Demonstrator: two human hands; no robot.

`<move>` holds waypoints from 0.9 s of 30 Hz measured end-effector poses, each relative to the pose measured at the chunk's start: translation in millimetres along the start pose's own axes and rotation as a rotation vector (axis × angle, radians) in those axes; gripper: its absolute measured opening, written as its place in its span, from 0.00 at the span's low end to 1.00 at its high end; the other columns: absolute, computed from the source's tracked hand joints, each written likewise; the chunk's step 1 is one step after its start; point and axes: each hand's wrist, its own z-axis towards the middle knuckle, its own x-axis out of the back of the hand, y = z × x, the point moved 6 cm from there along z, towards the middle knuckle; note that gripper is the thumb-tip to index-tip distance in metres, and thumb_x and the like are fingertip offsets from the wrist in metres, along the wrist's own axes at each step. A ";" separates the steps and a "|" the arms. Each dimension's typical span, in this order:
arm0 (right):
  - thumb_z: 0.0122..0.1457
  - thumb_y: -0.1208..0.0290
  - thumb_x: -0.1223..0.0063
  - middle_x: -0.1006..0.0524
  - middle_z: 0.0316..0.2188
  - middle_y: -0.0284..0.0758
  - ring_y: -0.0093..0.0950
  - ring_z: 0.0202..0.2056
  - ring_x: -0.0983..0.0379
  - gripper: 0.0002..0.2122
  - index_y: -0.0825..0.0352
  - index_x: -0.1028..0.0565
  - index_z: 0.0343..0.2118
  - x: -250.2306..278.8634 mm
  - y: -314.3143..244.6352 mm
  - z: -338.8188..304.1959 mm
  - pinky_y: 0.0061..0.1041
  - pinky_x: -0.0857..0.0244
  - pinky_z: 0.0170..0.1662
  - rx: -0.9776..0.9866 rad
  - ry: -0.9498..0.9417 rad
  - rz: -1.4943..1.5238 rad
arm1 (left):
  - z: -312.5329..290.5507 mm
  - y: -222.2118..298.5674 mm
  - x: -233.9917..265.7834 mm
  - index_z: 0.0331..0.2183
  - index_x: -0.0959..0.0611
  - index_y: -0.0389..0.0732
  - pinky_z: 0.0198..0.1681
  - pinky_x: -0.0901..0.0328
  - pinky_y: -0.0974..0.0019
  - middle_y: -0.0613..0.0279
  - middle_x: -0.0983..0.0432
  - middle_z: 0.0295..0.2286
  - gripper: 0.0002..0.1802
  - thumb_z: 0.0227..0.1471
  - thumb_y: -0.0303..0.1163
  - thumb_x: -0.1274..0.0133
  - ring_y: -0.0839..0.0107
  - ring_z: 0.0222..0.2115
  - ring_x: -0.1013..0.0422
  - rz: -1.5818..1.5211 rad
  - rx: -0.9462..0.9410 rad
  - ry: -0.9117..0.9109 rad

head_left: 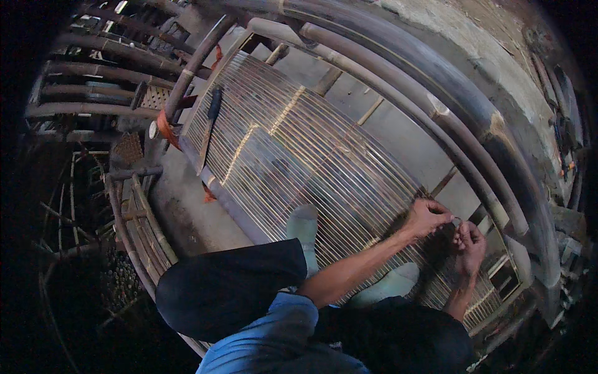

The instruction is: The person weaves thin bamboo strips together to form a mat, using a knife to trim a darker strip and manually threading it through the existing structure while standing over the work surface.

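Observation:
Both my hands meet above the right part of a panel of thin parallel bamboo slats (349, 181). My left hand (428, 216) reaches across from the lower middle, its fingertips pinched together. Close beside it on the right, my right hand (468, 243) is raised with curled fingers, thumb and forefinger pressed together. A tiny pale bit shows between the two sets of fingertips, too small to name. Pale stitched bands (288, 111) run across the slats. Toward the panel's left end lies a knife (212, 121) with a black handle, its blade pointing toward me.
Thick bamboo poles (398, 62) frame the panel's far side. Orange ties (167, 129) bind the pole joint at left. My feet in pale green socks (303, 227) rest on the slats. Bamboo frames (106, 75) stand at the far left, and a bamboo rack (138, 218) nearer me.

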 end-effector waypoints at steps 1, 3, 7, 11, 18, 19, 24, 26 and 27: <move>0.61 0.67 0.40 0.21 0.30 0.32 0.22 0.33 0.26 0.11 0.73 0.20 0.37 0.4 -1.5 -1.7 0.24 0.32 0.40 0.037 0.100 -0.236 | 0.3 -3.3 -1.2 0.34 0.12 0.35 0.21 0.36 0.75 0.65 0.21 0.22 0.14 0.49 0.36 0.35 0.82 0.18 0.31 0.001 -0.008 0.013; 0.61 0.69 0.40 0.21 0.30 0.33 0.23 0.33 0.26 0.10 0.72 0.20 0.36 -13.3 -4.2 -5.6 0.24 0.32 0.40 0.101 0.131 -0.322 | 1.4 -14.1 -5.6 0.36 0.12 0.34 0.22 0.36 0.75 0.64 0.21 0.23 0.14 0.51 0.36 0.37 0.81 0.19 0.30 -0.042 0.005 -0.014; 0.59 0.72 0.40 0.20 0.30 0.36 0.23 0.31 0.25 0.07 0.72 0.20 0.34 -20.5 -5.5 -10.3 0.25 0.31 0.39 0.366 0.199 -0.558 | 3.0 -20.3 -11.8 0.39 0.14 0.33 0.23 0.34 0.74 0.63 0.20 0.25 0.16 0.52 0.34 0.39 0.80 0.22 0.29 -0.182 -0.116 -0.199; 0.59 0.72 0.39 0.20 0.27 0.37 0.24 0.30 0.24 0.07 0.72 0.19 0.33 -13.7 0.1 -5.3 0.25 0.31 0.37 0.330 0.175 -0.625 | 3.4 -17.0 -13.5 0.40 0.14 0.32 0.24 0.35 0.73 0.62 0.19 0.26 0.16 0.53 0.34 0.40 0.80 0.22 0.29 0.041 -0.186 -0.141; 0.57 0.72 0.37 0.19 0.25 0.36 0.22 0.28 0.26 0.08 0.74 0.19 0.33 -29.3 -12.3 -9.8 0.24 0.32 0.37 0.228 0.223 -0.590 | 5.0 -20.6 -2.9 0.47 0.20 0.30 0.27 0.31 0.71 0.61 0.20 0.31 0.17 0.55 0.25 0.45 0.78 0.25 0.28 0.038 -0.195 -0.086; 0.57 0.72 0.37 0.20 0.25 0.34 0.21 0.28 0.26 0.08 0.74 0.19 0.32 -23.0 -18.7 -14.4 0.24 0.32 0.37 0.248 0.248 -0.527 | 5.2 -13.7 -11.3 0.47 0.20 0.30 0.27 0.31 0.71 0.61 0.20 0.31 0.17 0.55 0.25 0.45 0.78 0.25 0.28 0.022 -0.187 -0.118; 0.55 0.75 0.36 0.20 0.27 0.33 0.22 0.31 0.25 0.06 0.73 0.20 0.30 -19.3 -11.6 -14.9 0.25 0.32 0.38 0.198 0.288 -0.344 | -4.8 -0.2 -8.0 0.49 0.23 0.30 0.31 0.29 0.69 0.57 0.19 0.32 0.19 0.54 0.21 0.47 0.75 0.28 0.25 -0.003 -0.258 -0.189; 0.55 0.75 0.36 0.19 0.29 0.34 0.23 0.32 0.25 0.07 0.73 0.19 0.33 -8.9 1.2 -11.1 0.25 0.31 0.40 0.164 0.275 -0.323 | -5.1 1.3 -14.3 0.49 0.23 0.30 0.32 0.29 0.69 0.55 0.18 0.31 0.19 0.53 0.21 0.47 0.74 0.29 0.24 0.102 -0.321 -0.186; 0.55 0.75 0.35 0.18 0.31 0.36 0.24 0.34 0.24 0.08 0.73 0.18 0.35 -3.6 5.5 -10.5 0.26 0.31 0.42 0.140 0.244 -0.289 | -5.9 4.3 -17.4 0.49 0.23 0.30 0.32 0.29 0.68 0.53 0.18 0.31 0.20 0.53 0.20 0.47 0.72 0.29 0.24 0.217 -0.396 -0.164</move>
